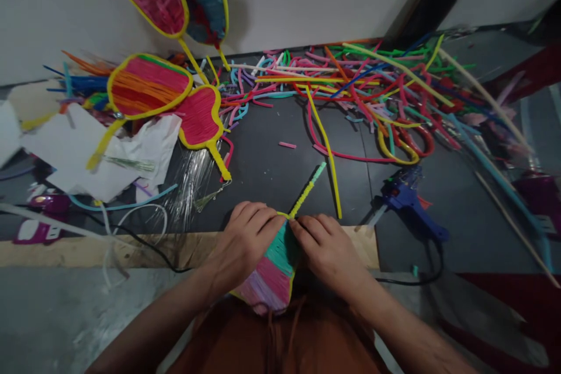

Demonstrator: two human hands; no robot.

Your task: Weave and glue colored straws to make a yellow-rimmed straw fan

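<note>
Near the table's front edge I hold a fan-shaped pipe-cleaner craft [280, 251], striped teal, pink and lilac with a yellow rim. My left hand [249, 234] wraps over its left side, fingers closed near the base of the handle. On the other side my right hand [326, 245] pinches the rim where it meets the handle. The handle [302, 198] is wound in yellow and points away from me to the right; its tip shows mint green. A loose yellow pipe cleaner [331, 169] lies just beyond my right hand.
A blue glue gun [405, 201] lies at the right, its cord hanging off the edge. Pipe cleaners [307, 79] pile along the wall. Finished fan shapes, one orange and pink [149, 86] and one pink [201, 117], lie at the left by white paper [92, 158]. Scissors [405, 143] sit behind the glue gun.
</note>
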